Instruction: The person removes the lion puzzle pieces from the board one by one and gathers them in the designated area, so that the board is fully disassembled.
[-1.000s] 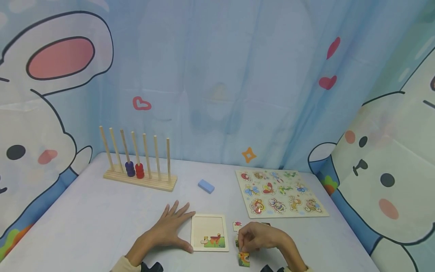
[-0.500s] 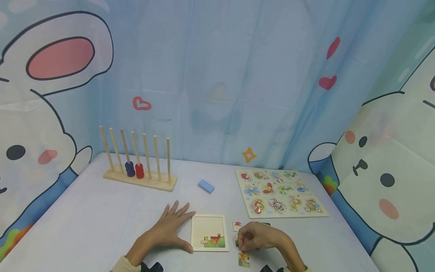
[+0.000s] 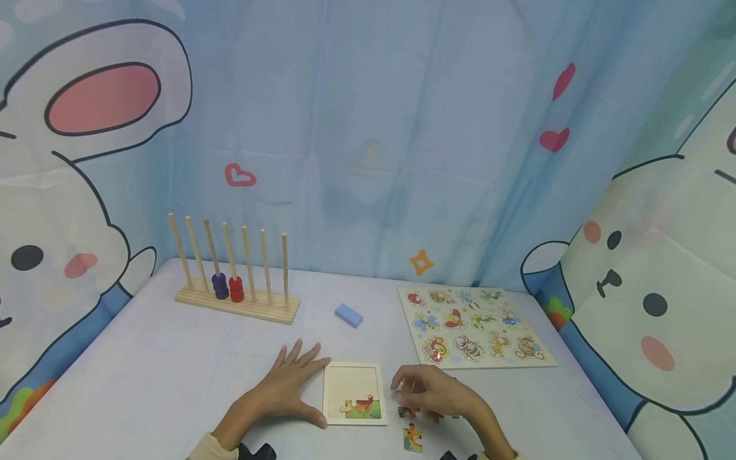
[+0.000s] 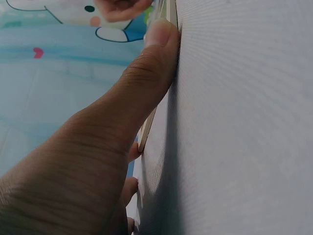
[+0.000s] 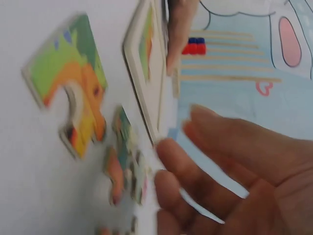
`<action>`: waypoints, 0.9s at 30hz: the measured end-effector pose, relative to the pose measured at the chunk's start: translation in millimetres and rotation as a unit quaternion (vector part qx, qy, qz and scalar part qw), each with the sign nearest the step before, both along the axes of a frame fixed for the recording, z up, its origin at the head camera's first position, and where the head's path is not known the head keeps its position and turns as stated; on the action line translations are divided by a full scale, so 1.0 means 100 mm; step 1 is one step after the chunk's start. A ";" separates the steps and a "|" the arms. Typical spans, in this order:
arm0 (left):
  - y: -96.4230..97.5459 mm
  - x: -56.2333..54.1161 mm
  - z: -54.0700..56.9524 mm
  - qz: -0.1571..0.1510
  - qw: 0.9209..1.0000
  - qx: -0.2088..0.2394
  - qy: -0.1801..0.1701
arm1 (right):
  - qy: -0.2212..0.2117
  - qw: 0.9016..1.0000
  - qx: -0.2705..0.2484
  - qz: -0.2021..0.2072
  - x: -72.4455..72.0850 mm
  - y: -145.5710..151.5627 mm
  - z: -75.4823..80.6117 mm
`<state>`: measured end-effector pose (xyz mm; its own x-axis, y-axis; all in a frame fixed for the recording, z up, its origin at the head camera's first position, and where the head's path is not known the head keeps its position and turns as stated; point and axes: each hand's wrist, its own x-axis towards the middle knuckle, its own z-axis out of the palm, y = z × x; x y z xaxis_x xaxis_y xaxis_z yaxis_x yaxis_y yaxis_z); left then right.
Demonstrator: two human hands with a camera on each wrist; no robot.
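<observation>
The left hand point(image 3: 287, 386) lies spread on the table, its thumb and index finger touching the left corners of a square wooden puzzle tray point(image 3: 351, 379). Inside the tray's lower right corner sit joined jigsaw pieces point(image 3: 363, 407) with an animal on green. To the right, the right hand point(image 3: 439, 390) hovers over loose jigsaw pieces point(image 5: 122, 152). In the right wrist view its thumb and fingers are bent and apart, with nothing between them. A jigsaw piece point(image 3: 413, 438) with an orange animal lies nearest the person. The hand partly hides the other pieces.
A peg board point(image 3: 241, 306) with blue and red beads on two rods stands at the back left. A blue block point(image 3: 349, 315) lies behind the tray. A wooden insect puzzle board point(image 3: 477, 329) lies at the back right. A printed curtain point(image 3: 368, 140) hangs behind the table.
The right hand has lifted off the piece nearest the person and shifted slightly away from the person, over the other loose pieces. The left hand and tray have not moved.
</observation>
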<state>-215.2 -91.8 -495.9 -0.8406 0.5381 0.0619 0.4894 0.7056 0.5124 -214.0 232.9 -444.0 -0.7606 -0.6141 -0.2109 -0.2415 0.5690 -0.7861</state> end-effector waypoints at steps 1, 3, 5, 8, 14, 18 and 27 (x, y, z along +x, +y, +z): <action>0.00 0.00 0.00 0.000 1.000 0.000 0.001 | 0.025 1.000 0.001 -0.006 0.00 -0.03 0.00; 0.00 0.00 0.00 -0.002 1.000 0.001 0.002 | 0.067 0.998 -0.002 -0.015 0.00 -0.09 -0.02; 0.00 0.00 0.00 -0.001 1.000 0.001 0.003 | 0.090 0.996 -0.009 -0.023 0.00 -0.15 -0.03; 0.00 0.00 0.00 0.000 1.000 -0.001 0.004 | 0.108 0.994 -0.017 -0.024 0.01 -0.24 -0.07; 0.01 0.00 0.01 0.001 1.000 -0.005 0.002 | 0.140 0.990 0.021 -0.006 0.06 -0.38 -0.15; 0.01 0.00 0.00 0.001 1.000 -0.008 0.003 | 0.144 0.989 0.042 0.001 0.08 -0.44 -0.19; 0.00 -0.01 -0.02 0.007 1.000 -0.009 0.000 | 0.167 0.982 0.082 0.016 0.11 -0.52 -0.22</action>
